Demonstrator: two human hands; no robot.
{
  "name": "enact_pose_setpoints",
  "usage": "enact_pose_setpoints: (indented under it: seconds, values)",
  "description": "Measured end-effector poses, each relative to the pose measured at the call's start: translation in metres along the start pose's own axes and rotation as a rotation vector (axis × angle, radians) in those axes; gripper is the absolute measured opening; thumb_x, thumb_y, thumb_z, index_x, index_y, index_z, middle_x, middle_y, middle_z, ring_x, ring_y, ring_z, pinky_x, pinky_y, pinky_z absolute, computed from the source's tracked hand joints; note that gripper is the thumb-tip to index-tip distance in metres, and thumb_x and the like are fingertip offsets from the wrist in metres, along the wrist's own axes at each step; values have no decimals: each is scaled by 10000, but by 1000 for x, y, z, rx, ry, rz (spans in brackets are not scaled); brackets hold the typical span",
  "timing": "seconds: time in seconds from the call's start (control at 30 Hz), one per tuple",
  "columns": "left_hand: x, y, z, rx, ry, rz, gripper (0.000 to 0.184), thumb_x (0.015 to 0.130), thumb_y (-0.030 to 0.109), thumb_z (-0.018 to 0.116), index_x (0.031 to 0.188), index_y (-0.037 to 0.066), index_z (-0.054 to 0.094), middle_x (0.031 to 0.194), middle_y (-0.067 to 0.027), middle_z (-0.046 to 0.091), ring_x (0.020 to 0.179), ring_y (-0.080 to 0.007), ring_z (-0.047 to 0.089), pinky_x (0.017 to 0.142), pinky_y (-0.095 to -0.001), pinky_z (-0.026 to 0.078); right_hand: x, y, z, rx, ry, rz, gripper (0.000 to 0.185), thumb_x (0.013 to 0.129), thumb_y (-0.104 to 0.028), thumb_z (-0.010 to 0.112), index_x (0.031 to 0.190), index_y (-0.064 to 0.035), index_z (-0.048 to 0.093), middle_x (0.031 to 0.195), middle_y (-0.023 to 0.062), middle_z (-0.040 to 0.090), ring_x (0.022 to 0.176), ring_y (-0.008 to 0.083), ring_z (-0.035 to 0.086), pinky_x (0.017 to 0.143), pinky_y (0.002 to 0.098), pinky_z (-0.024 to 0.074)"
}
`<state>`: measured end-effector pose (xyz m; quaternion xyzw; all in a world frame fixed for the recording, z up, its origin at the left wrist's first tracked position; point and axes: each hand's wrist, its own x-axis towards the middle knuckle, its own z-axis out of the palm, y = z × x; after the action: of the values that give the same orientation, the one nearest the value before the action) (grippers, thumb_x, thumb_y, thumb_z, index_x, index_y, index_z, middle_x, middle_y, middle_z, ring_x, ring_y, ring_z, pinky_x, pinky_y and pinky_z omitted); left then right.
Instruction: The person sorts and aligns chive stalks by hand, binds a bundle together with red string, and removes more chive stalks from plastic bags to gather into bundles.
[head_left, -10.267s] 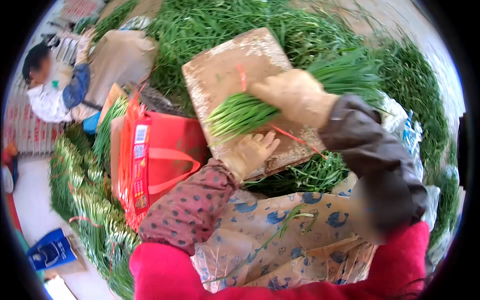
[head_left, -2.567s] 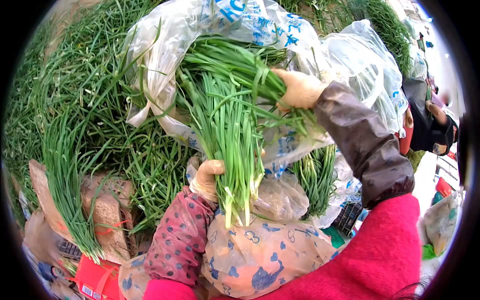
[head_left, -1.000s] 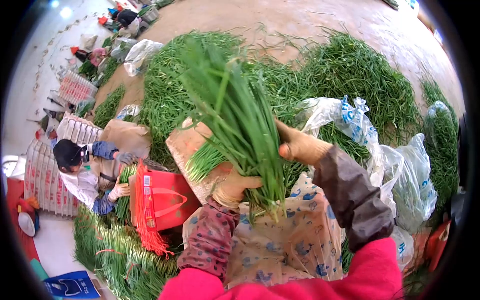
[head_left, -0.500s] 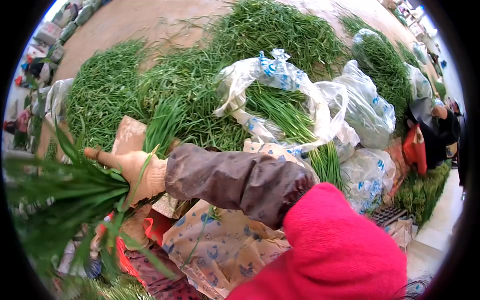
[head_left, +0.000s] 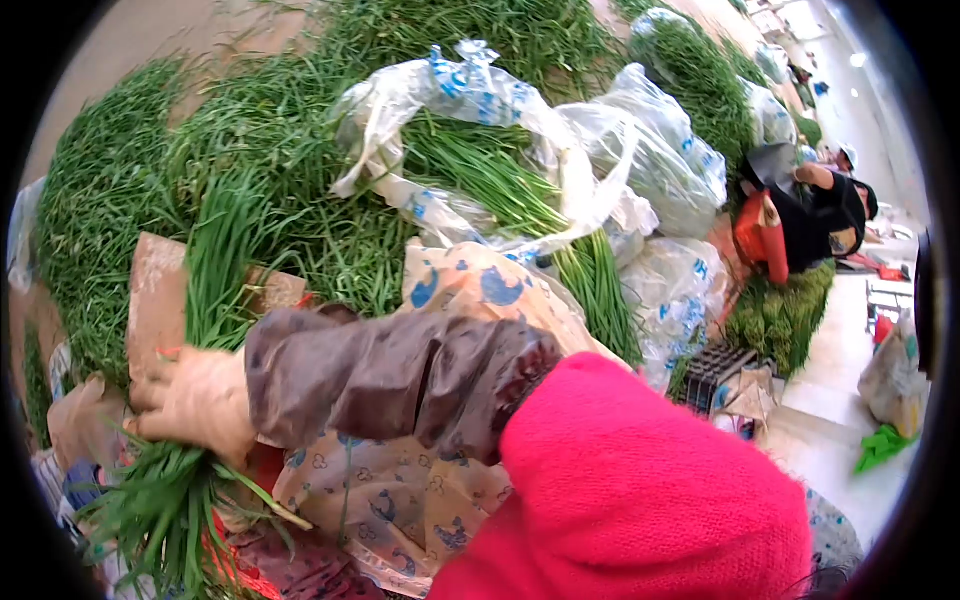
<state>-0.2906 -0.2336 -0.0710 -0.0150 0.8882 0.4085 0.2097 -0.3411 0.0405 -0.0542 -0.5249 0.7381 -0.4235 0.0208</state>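
My right hand (head_left: 195, 405), in a tan glove and brown sleeve cover, reaches to the left with its fingers apart, slightly blurred. Just below it hangs a loose bunch of chives (head_left: 165, 505), long flat green leaves with pale stems pointing right. Behind this bunch my left hand is mostly hidden; its dark red patterned sleeve (head_left: 300, 565) shows at the bottom. Another bundle of long green leaves (head_left: 222, 255) lies past my right hand, on a brown board (head_left: 155, 285).
Heaped greens (head_left: 290, 140) spread across the floor ahead. An open plastic bag (head_left: 560, 140) holds straight green stalks (head_left: 490, 175). More filled bags lie to the right, near a dark crate (head_left: 715, 375) and a person in black (head_left: 820, 220). A patterned apron (head_left: 400, 500) covers my lap.
The view has swung right. My right hand, earlier closed at the bunch with one finger pointing left, now has its fingers spread above it. The bunch sits lower and nearer to me.
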Motion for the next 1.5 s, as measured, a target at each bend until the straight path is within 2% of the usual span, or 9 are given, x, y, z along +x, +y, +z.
enact_pose_setpoints:
  seconds: [0.23,0.33,0.4,0.53,0.67,0.73,0.83,1.17,1.5]
  values:
    - [39,17,-68,-197,-479,18,440,848,304,633,1180,38,517,1144,-99,596,942,-158,604,781,-281,511,11,-33,49,-57,636,72,665,566,-279,715,1195,-137,557,1079,88,609,1081,290,565,886,480,443]
    - [47,26,-85,-182,-601,46,451,867,332,609,1194,40,503,1162,-103,585,957,-159,599,788,-279,508,0,-36,14,190,137,202,566,575,-279,692,1114,-137,595,863,69,645,911,310,628,819,448,460]
    - [49,35,-97,156,-610,310,403,815,257,645,1137,31,558,1094,-86,618,893,-164,611,741,-285,498,14,-41,36,111,404,342,495,567,-231,690,1046,-134,616,732,109,641,796,346,647,712,423,487]
    - [-71,0,81,126,605,-142,464,838,203,680,1217,-20,532,1144,-111,624,931,-200,605,807,-315,485,15,-57,-17,174,145,162,443,582,-165,697,1022,-166,648,828,97,686,833,316,673,707,409,520]
    - [-116,116,182,-78,1100,-86,390,870,127,663,1197,-56,555,1056,-134,654,943,-219,586,839,-345,475,-11,-20,7,290,-47,148,406,611,-243,713,1005,-182,635,861,114,658,834,357,633,743,451,496]
    - [-135,134,201,-707,724,-79,411,883,223,668,1191,-25,556,979,-121,653,835,-180,614,755,-305,503,-10,-14,18,144,71,61,428,635,-280,729,1039,-170,641,907,112,663,880,340,625,812,446,479]
    - [-145,133,230,-1062,100,-109,863,740,734,580,1277,69,463,1049,-143,604,842,-244,602,826,-382,493,-13,-40,14,210,260,62,470,669,-273,707,1110,-128,630,891,103,650,911,328,615,809,415,459]
    - [-166,148,259,-1321,112,-50,763,794,540,578,1332,26,407,1034,-115,591,845,-210,581,805,-339,487,-107,-132,-14,-7,312,-492,342,691,-305,554,985,-131,570,959,18,573,1001,250,566,864,442,469]
    - [-154,187,227,-1635,-68,113,680,855,323,577,1392,-22,345,1017,-84,577,848,-172,558,781,-292,481,-179,-172,-46,-186,60,-420,389,709,-157,613,1088,-85,567,1125,66,573,1153,248,491,1047,422,350]
